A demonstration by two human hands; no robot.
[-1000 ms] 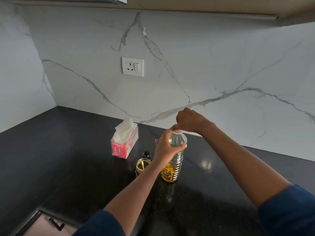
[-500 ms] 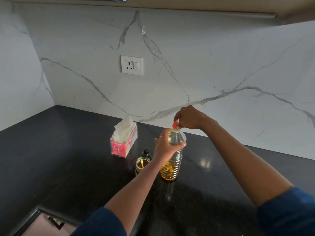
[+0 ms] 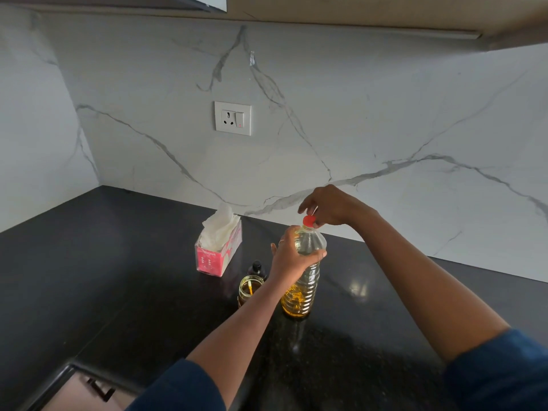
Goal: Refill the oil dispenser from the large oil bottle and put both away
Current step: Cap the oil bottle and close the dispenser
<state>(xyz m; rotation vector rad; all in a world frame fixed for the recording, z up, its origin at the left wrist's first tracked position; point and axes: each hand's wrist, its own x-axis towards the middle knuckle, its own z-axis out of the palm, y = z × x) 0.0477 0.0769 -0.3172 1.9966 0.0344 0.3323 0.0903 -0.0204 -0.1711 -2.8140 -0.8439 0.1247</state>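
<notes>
Bottle [image 3: 300, 287] stands upright on the black counter [image 3: 148, 292], near the middle of the view and in front of the marble wall [image 3: 385, 114]. It is clear ribbed plastic, and yellow oil shows in its lower part. The red cap [image 3: 309, 221] sits on the neck. Left hand [image 3: 292, 256] grips the bottle at the shoulder, with fingers and thumb wrapped round it and the thumb on the near side. There is a thin ring [image 3: 281, 241] on one finger. Right hand [image 3: 330, 206] is over the top of the bottle, its fingers curled at the cap and touching the cap's right side. The forefinger is raised clear above the cap. The thumb's contact cannot be made out. Dispenser [image 3: 250, 289], a small glass jar, stands on the counter just left of the bottle, partly behind the left wrist. Its mouth is open, with amber oil and a yellow strip visible inside. A small black piece [image 3: 256, 268], rounded and bottle-like, stands directly behind the dispenser, close to it; whether they touch cannot be told. Pink tissue box [image 3: 218, 256] lies further left and back, apart from the dispenser, with white tissue standing out of its top. A white socket [image 3: 232, 118] is on the wall above the box. The corner of a sink [image 3: 63, 378] shows at bottom left. Both forearms are bare and end in dark blue sleeves [image 3: 498, 372] at the lower edge.
</notes>
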